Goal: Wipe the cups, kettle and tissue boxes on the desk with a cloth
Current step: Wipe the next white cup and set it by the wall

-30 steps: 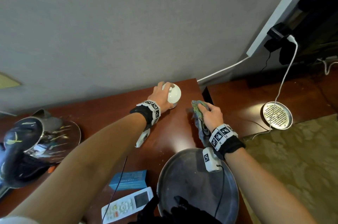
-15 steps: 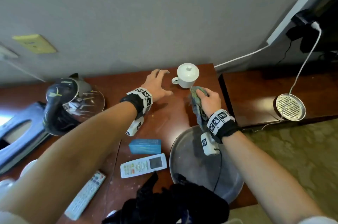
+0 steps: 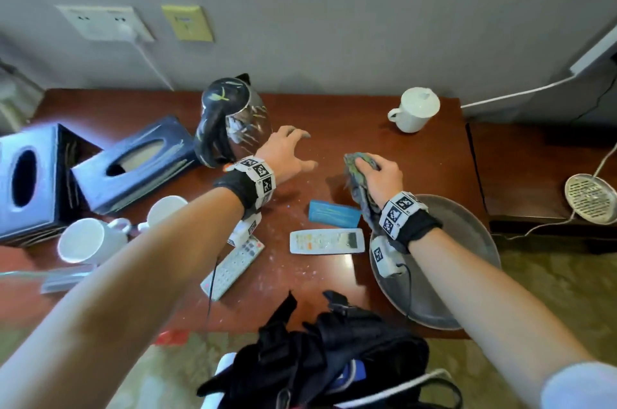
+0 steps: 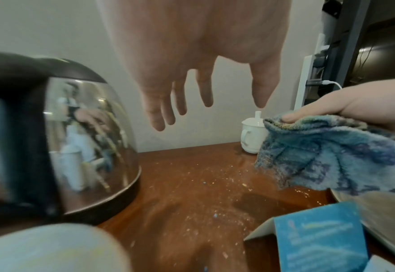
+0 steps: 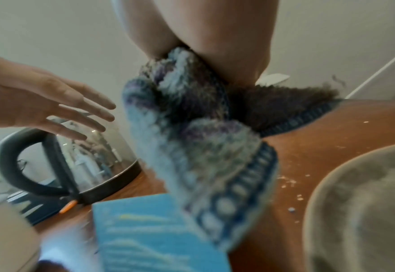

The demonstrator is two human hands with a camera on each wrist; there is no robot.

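My right hand (image 3: 379, 175) grips a bunched blue-green cloth (image 3: 358, 175) (image 4: 327, 156) (image 5: 199, 139) above the middle of the brown desk (image 3: 334, 121). My left hand (image 3: 288, 155) hovers open with fingers spread (image 4: 180, 103), just right of the steel kettle (image 3: 230, 121) (image 4: 75, 139) (image 5: 94, 162), not touching it. A lidded white cup (image 3: 415, 109) (image 4: 252, 136) stands at the desk's back right. Two white cups (image 3: 90, 240) (image 3: 163, 210) sit at the left front. Two dark tissue boxes (image 3: 26, 181) (image 3: 133, 161) lie left of the kettle.
A small blue box (image 3: 334, 213), a white remote (image 3: 327, 241) and a grey remote (image 3: 233, 266) lie mid-desk. A round metal tray (image 3: 467, 241) overhangs the right front edge. A black bag (image 3: 317, 352) sits below. Crumbs speckle the desk. A lower side table (image 3: 534, 175) carries a metal disc (image 3: 591, 196).
My left hand let go of the lidded cup, which stays at the back right, and moved left toward the kettle. The view swung left. My right hand keeps the cloth.
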